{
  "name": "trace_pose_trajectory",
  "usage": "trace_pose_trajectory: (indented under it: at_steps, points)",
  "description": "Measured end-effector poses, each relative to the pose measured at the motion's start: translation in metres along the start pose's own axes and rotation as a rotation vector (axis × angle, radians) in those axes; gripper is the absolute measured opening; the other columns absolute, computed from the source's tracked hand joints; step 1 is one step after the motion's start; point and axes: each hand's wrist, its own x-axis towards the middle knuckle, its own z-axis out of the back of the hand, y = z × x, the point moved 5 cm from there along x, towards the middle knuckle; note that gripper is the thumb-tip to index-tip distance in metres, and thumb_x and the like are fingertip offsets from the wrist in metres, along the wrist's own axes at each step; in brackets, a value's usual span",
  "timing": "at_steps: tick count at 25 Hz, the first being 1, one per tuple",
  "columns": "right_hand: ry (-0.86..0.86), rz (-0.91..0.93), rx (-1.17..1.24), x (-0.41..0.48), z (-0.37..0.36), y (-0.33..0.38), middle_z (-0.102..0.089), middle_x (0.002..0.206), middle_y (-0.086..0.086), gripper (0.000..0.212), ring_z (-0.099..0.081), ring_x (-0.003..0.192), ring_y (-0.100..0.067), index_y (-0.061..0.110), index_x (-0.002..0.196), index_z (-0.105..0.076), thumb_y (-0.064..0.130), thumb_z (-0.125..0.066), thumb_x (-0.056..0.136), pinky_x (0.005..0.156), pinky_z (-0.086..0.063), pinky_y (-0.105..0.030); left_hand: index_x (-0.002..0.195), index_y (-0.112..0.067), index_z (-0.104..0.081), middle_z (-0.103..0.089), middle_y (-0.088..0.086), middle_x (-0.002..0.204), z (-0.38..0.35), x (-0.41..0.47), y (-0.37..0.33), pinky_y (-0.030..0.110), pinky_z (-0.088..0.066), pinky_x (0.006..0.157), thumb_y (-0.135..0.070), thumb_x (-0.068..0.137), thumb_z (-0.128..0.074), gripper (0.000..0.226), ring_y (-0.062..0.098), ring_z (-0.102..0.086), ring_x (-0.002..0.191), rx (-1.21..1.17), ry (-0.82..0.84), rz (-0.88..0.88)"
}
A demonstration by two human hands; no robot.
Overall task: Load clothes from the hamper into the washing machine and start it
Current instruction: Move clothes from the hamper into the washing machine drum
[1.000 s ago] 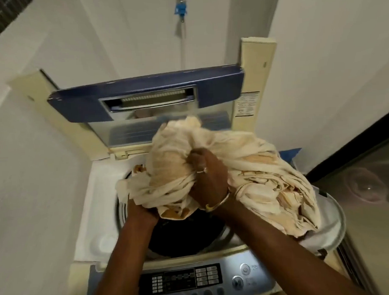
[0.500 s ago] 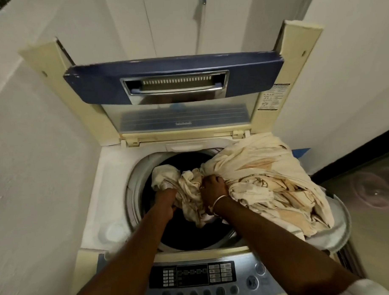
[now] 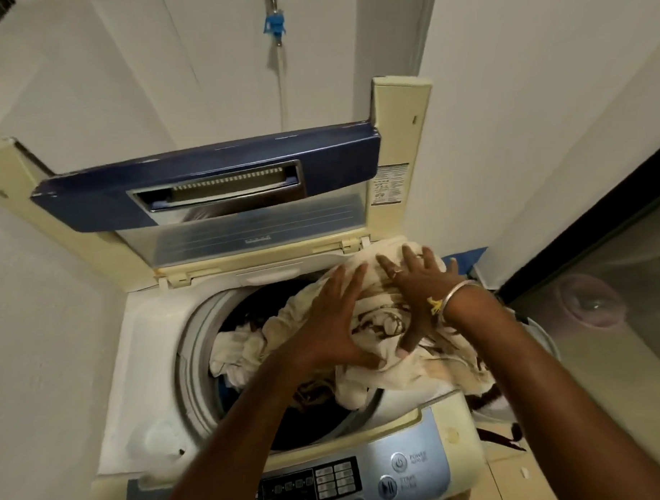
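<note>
A top-loading washing machine [image 3: 138, 368] stands below me with its blue lid [image 3: 206, 186] raised. A large cream cloth [image 3: 399, 363] with brown print lies half in the drum [image 3: 197, 359], its bulk heaped over the drum's right rim. My left hand [image 3: 331, 324] lies flat on the cloth with fingers spread, over the middle of the opening. My right hand [image 3: 415, 280] presses on the heap at the back right, fingers apart, thumb tucked down into the folds. Neither hand grips the cloth. The hamper [image 3: 541, 339] shows only as a pale rim to the right, behind my right forearm.
The control panel [image 3: 329, 481] with power and start buttons runs along the machine's front edge. A blue tap [image 3: 274, 25] and hose hang on the wall behind. White walls close in left and back. A glass door [image 3: 604, 315] stands at the right.
Both hands let go of the bunched cloth and now lie open on the heap further right. More cloth sits inside the drum than before.
</note>
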Motion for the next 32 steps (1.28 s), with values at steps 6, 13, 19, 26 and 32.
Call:
trace_pose_trajectory:
  at_steps: [6, 13, 19, 26, 32]
  points:
    - [0.003, 0.033, 0.148, 0.028, -0.023, -0.036, 0.016, 0.161, -0.011, 0.171, -0.008, 0.146, -0.044, 0.041, 0.141, 0.035, 0.051, -0.095, 0.031, 0.113, -0.024, -0.061, 0.145, -0.039, 0.034, 0.031, 0.009, 0.159, -0.026, 0.044, -0.013, 0.060, -0.003, 0.120, -0.066, 0.049, -0.085, 0.155, 0.030, 0.024, 0.148, 0.323, 0.064, 0.082]
    - [-0.237, 0.042, 0.125, 0.018, -0.011, -0.037, -0.056, 0.121, -0.006, 0.104, -0.061, 0.107, -0.028, 0.032, 0.144, -0.034, 0.054, -0.085, 0.055, 0.082, -0.051, -0.034, 0.155, -0.028, 0.008, -0.033, 0.009, 0.151, -0.011, 0.057, -0.012, 0.050, -0.038, 0.108, -0.060, 0.059, -0.082, 0.136, 0.033, -0.036, 0.138, 0.291, -0.034, 0.102]
    - [-0.357, 0.169, -0.002, -0.024, 0.046, 0.030, -0.068, 0.107, -0.001, 0.054, -0.066, 0.097, -0.023, 0.031, 0.121, -0.061, 0.045, -0.075, 0.071, 0.083, -0.053, -0.033, 0.145, -0.034, -0.040, -0.055, -0.006, 0.138, 0.035, 0.001, 0.004, 0.038, -0.046, 0.103, -0.059, 0.064, -0.079, 0.093, 0.014, -0.054, 0.125, -0.028, -0.293, 0.048]
    - [-0.593, 0.493, 0.180, -0.022, 0.100, 0.162, -0.069, 0.109, 0.000, 0.055, -0.065, 0.095, -0.020, 0.028, 0.120, -0.062, 0.040, -0.076, 0.068, 0.082, -0.051, -0.032, 0.134, -0.032, -0.050, -0.053, -0.029, 0.122, 0.128, -0.111, 0.061, 0.007, -0.039, 0.093, -0.055, 0.059, -0.080, 0.084, -0.015, -0.051, 0.109, -0.084, -0.676, 0.197]
    - [-0.165, 0.262, 0.258, 0.089, -0.070, 0.202, -0.044, 0.136, -0.014, 0.077, -0.055, 0.114, -0.036, 0.024, 0.139, -0.043, 0.045, -0.074, 0.072, 0.093, -0.047, -0.041, 0.139, -0.014, -0.043, -0.043, -0.004, 0.136, 0.051, -0.110, 0.140, -0.004, -0.024, 0.097, -0.019, 0.088, -0.072, 0.059, 0.009, -0.040, 0.126, -0.096, -0.378, 0.428]
